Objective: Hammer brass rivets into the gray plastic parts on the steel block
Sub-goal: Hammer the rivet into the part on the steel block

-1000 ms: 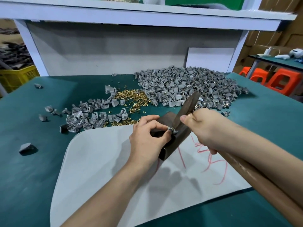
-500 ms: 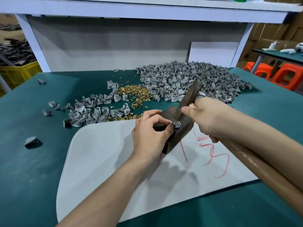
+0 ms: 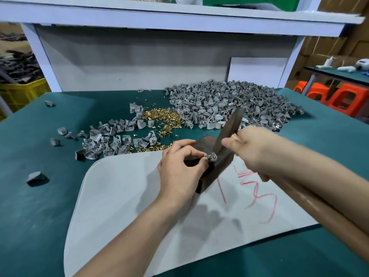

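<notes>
**A:** What is held at the fingertips (image 3: 200, 155) of the left hand (image 3: 179, 172)?

**B:** A small gray plastic part (image 3: 211, 156) is pinched there, on top of the steel block (image 3: 211, 176). It is kept steady so it is not knocked away. A yellow glint is seen on it, likely a rivet.

**A:** And the right hand (image 3: 253, 150)?

**B:** Its fingers are curled round the hammer (image 3: 229, 128), close up by the head, so that small, careful taps can be made. The head's low end is set right at the part.

**A:** Why is the block used?

**B:** Something hard is needed underneath. The block is laid on a white board (image 3: 119, 196), maybe so the green table mat (image 3: 30, 186) is kept safe.

**A:** Where are more pieces kept?

**B:** The loose brass rivets (image 3: 159, 116) and the big pile of gray parts (image 3: 229, 102) are heaped just behind, easy to reach.
</notes>
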Demonstrator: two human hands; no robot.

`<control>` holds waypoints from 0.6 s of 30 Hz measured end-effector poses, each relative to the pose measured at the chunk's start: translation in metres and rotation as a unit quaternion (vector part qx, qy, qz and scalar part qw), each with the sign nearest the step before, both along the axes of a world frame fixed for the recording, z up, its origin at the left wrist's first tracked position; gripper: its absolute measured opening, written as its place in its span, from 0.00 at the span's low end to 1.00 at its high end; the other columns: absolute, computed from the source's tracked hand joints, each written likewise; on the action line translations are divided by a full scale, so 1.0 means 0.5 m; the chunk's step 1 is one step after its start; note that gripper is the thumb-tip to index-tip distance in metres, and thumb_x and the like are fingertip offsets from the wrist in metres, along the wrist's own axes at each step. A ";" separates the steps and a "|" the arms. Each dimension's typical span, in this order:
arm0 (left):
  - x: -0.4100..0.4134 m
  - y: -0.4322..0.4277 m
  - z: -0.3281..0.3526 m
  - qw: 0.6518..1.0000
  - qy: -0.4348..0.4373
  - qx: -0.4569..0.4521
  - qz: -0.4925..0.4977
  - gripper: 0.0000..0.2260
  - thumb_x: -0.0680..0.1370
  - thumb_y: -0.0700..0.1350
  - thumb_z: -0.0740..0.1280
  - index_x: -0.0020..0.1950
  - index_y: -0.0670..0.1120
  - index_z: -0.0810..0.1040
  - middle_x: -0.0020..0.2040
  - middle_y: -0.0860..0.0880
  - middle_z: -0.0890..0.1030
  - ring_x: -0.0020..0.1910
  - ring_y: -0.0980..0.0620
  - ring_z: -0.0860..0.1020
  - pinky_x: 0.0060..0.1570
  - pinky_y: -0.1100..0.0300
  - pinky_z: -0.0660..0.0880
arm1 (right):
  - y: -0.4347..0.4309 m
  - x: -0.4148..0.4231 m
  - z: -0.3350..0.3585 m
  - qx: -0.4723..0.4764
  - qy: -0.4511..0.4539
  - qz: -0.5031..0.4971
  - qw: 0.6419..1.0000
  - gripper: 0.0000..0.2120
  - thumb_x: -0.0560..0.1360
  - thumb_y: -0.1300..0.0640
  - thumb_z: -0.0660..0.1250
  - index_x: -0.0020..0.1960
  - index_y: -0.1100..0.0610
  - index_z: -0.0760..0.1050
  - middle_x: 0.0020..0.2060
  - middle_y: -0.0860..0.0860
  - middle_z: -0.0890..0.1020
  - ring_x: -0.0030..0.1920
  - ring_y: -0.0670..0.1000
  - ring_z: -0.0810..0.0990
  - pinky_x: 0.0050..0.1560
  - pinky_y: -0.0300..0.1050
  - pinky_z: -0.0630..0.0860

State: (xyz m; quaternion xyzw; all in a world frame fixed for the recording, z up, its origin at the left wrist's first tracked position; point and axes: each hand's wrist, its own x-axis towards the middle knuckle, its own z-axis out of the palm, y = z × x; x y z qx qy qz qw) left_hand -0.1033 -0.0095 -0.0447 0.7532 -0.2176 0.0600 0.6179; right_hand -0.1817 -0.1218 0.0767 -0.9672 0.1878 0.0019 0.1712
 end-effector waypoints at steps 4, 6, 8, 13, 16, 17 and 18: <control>0.003 -0.003 -0.001 1.000 0.005 0.011 -0.010 0.03 0.67 0.51 0.71 0.38 0.60 0.80 0.53 0.68 0.75 0.61 0.58 0.69 0.63 0.46 0.66 | -0.001 -0.005 0.033 -0.018 -0.065 -0.003 0.998 0.20 0.81 0.49 0.55 0.32 0.55 0.65 0.25 0.54 0.73 0.18 0.51 0.74 0.19 0.39 0.67; 0.003 -0.004 -0.002 1.000 0.007 0.000 -0.011 0.03 0.66 0.51 0.71 0.38 0.59 0.80 0.53 0.68 0.74 0.61 0.57 0.69 0.63 0.45 0.67 | 0.017 0.005 0.008 -0.022 -0.004 0.024 0.999 0.20 0.82 0.51 0.52 0.32 0.55 0.64 0.30 0.55 0.73 0.24 0.54 0.76 0.23 0.42 0.72; 0.006 -0.004 -0.003 1.000 0.011 -0.009 -0.015 0.03 0.65 0.52 0.70 0.37 0.58 0.80 0.53 0.68 0.74 0.60 0.56 0.70 0.62 0.45 0.68 | 0.027 0.010 -0.006 0.005 0.010 0.013 1.000 0.20 0.82 0.53 0.52 0.32 0.55 0.63 0.29 0.54 0.72 0.25 0.56 0.76 0.27 0.42 0.74; 0.008 0.000 0.003 1.000 0.009 0.020 -0.016 0.05 0.67 0.49 0.72 0.32 0.56 0.79 0.50 0.67 0.76 0.60 0.57 0.71 0.63 0.46 0.68 | 0.015 0.005 0.033 0.030 -0.069 -0.013 0.997 0.20 0.81 0.51 0.56 0.32 0.56 0.64 0.20 0.53 0.70 0.16 0.53 0.74 0.14 0.36 0.63; 0.011 0.003 0.000 0.999 0.020 -0.016 -0.024 0.06 0.67 0.45 0.74 0.32 0.54 0.80 0.50 0.62 0.77 0.59 0.49 0.75 0.60 0.43 0.71 | 0.028 0.008 -0.008 0.040 0.008 -0.011 0.999 0.20 0.82 0.53 0.53 0.32 0.57 0.63 0.24 0.56 0.71 0.20 0.56 0.75 0.18 0.39 0.67; 0.010 0.003 0.001 1.000 0.011 -0.007 -0.026 0.07 0.67 0.45 0.75 0.33 0.55 0.81 0.50 0.61 0.77 0.59 0.49 0.75 0.60 0.43 0.70 | 0.027 0.007 -0.012 0.050 0.015 -0.015 0.999 0.21 0.82 0.52 0.53 0.32 0.57 0.63 0.24 0.56 0.71 0.18 0.54 0.73 0.19 0.38 0.67; 0.008 0.003 0.001 1.000 0.011 -0.010 -0.027 0.06 0.67 0.45 0.75 0.33 0.55 0.81 0.50 0.61 0.77 0.59 0.49 0.75 0.61 0.43 0.70 | 0.023 0.005 -0.006 0.060 0.007 -0.021 0.998 0.21 0.82 0.51 0.54 0.31 0.56 0.63 0.23 0.55 0.70 0.15 0.50 0.71 0.19 0.37 0.67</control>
